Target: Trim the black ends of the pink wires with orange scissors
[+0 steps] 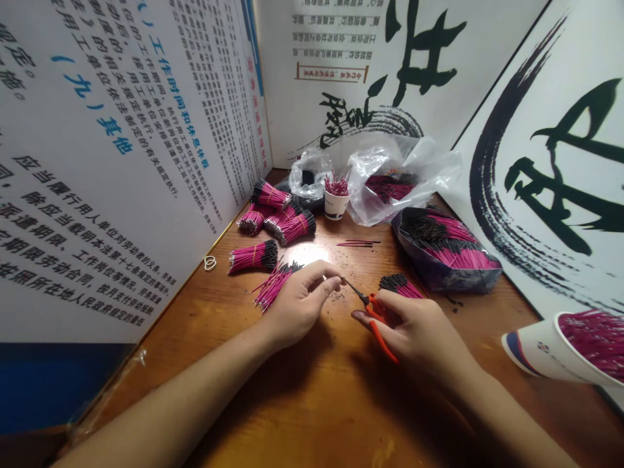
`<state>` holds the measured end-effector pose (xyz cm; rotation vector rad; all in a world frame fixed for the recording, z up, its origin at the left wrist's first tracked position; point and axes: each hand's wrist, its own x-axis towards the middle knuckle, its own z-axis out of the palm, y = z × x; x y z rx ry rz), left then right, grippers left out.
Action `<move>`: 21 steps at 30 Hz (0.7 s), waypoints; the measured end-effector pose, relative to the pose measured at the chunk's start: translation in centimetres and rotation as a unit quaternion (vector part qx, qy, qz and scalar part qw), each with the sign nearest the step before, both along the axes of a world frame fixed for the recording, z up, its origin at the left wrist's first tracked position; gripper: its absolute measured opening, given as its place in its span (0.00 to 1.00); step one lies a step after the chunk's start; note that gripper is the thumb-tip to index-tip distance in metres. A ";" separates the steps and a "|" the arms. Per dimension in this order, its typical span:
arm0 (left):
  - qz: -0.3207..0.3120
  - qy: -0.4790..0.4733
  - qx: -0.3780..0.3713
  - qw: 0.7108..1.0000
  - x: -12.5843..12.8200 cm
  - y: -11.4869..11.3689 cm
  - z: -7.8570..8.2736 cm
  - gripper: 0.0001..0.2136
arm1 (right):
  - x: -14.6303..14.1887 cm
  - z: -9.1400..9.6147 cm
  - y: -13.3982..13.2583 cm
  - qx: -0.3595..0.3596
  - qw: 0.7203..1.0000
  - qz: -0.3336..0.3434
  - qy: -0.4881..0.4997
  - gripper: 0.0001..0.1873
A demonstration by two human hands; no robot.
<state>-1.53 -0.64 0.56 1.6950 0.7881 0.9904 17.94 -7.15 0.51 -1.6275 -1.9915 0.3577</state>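
Note:
In my right hand [407, 322] is a pair of scissors [379, 328] with orange handles, its dark blades pointing up and left. The blade tips reach the fingertips of my left hand [305, 299]. My left thumb and forefinger are pinched together at those tips; what they hold is too small to make out. Beside my left hand lies a loose pile of pink wires [270, 289] with black ends. Behind my right hand is a smaller heap of black-ended pink wires [402, 285]. Dark specks are scattered on the table around the blade tips.
Banded wire bundles [253, 257] lie at the left. A paper cup [336, 205] of pink pieces stands at the back, near clear plastic bags [377, 169]. An open bag of wires [453, 276] sits right, and a tilted cup [546, 344] lies at the right edge. Printed panels [205, 97] enclose the table.

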 end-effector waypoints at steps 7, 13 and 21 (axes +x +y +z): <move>0.001 -0.002 0.004 1.000 0.0 0.0 0.0 0.07 | -0.2 0.3 0.0 0.014 1.000 0.000 -0.014 0.25; 0.002 -0.009 0.008 1.000 0.0 0.0 -0.1 0.07 | -0.1 0.2 0.0 0.005 1.000 0.013 -0.011 0.25; 0.004 0.003 0.011 1.000 0.0 0.0 0.1 0.07 | -0.1 0.3 0.1 0.007 1.000 0.012 -0.008 0.26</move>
